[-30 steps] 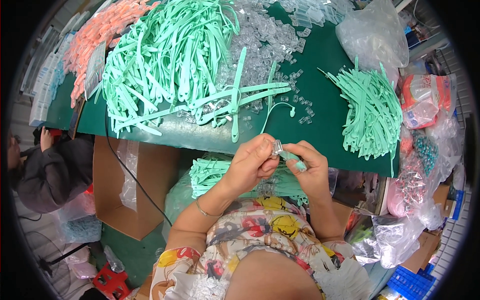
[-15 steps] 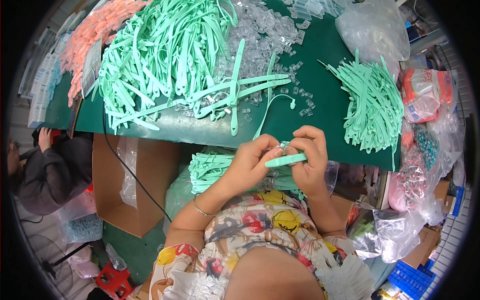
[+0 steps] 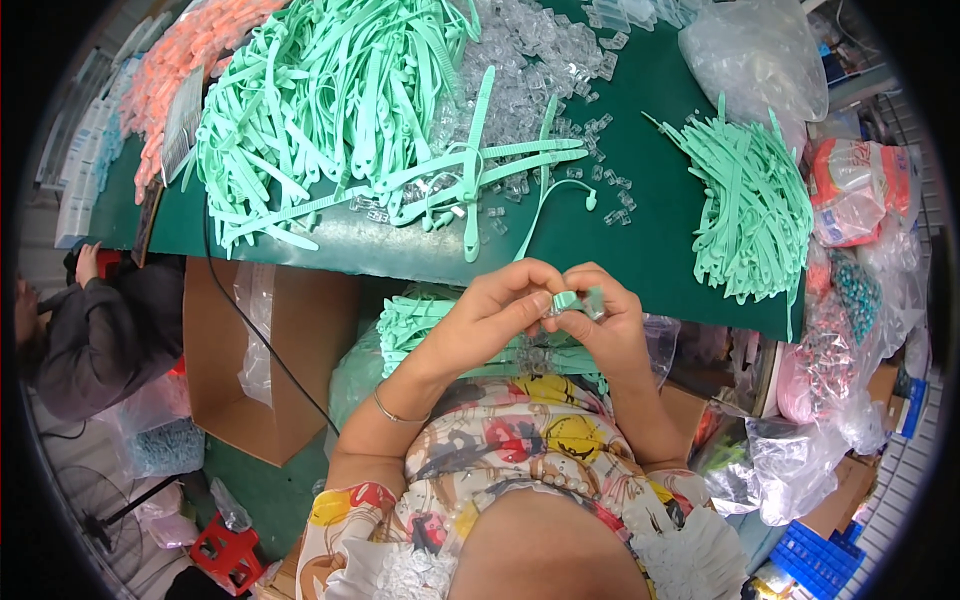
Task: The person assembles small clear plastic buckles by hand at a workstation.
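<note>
My left hand [image 3: 500, 305] and my right hand [image 3: 612, 325] meet in front of the table edge, fingers closed in a pinch. Between their fingertips is a mint-green toothed strap [image 3: 565, 299], seen nearly end-on, with a blurred clear piece by the right fingers. Most of the strap is hidden by the fingers. Beyond my hands, a big heap of mint-green straps [image 3: 330, 110] lies on the table, and a few loose straps [image 3: 490, 172] cross at its near side. Small clear plastic clips [image 3: 525, 55] are piled beside that heap.
A neater stack of mint straps [image 3: 750, 215] lies on the green table [image 3: 640, 240] at the right. More straps [image 3: 405, 325] sit in a bag below the edge. A cardboard box [image 3: 275, 380] stands at the left, near another person's dark sleeve [image 3: 110, 345]. Plastic bags [image 3: 755, 65] crowd the right.
The mint strap has turned from lying sideways across my fingers to nearly end-on. My right fingers have curled in closer to the left ones.
</note>
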Motion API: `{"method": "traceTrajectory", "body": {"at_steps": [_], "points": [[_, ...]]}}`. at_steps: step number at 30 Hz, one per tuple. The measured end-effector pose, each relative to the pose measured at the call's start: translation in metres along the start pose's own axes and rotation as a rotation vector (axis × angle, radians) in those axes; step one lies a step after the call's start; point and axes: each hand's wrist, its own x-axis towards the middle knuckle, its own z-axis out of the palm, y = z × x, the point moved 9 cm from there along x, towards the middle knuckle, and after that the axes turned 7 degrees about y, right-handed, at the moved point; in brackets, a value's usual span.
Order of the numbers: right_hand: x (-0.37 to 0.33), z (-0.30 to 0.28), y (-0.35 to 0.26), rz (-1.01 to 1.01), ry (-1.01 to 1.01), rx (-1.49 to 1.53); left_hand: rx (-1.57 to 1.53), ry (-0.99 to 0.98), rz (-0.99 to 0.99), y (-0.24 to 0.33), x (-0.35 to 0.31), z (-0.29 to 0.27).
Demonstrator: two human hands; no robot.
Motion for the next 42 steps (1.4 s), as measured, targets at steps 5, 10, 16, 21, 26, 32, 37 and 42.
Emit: {"method": "traceTrajectory", "body": {"at_steps": [5,10,16,21,26,32,37,42], "points": [[-0.002,0.011,-0.012,-0.128,-0.061,-0.201,-0.257,-0.053,-0.093,-0.011,-0.004,0.005],[-0.007,0.019,-0.017,-0.178,-0.058,-0.206,-0.331,-0.048,-0.202,-0.019,-0.009,0.004],[-0.008,0.023,-0.020,-0.333,-0.112,-0.524,-0.195,0.011,-0.144,-0.016,-0.011,-0.004],[-0.009,0.019,-0.013,-0.232,-0.054,-0.245,-0.403,-0.014,-0.159,-0.021,-0.013,-0.003],[-0.004,0.020,-0.019,-0.277,-0.055,-0.383,-0.258,-0.047,-0.143,-0.017,-0.009,-0.005],[-0.001,0.035,-0.037,-0.493,-0.109,-0.809,-0.341,0.054,-0.169,-0.023,-0.005,-0.013],[-0.021,-0.009,-0.035,-0.366,0.342,-0.703,-0.121,0.073,0.199,-0.009,-0.002,-0.022],[-0.023,-0.006,0.002,0.129,0.143,-0.559,0.109,0.071,0.307,-0.002,-0.007,-0.011]]}}
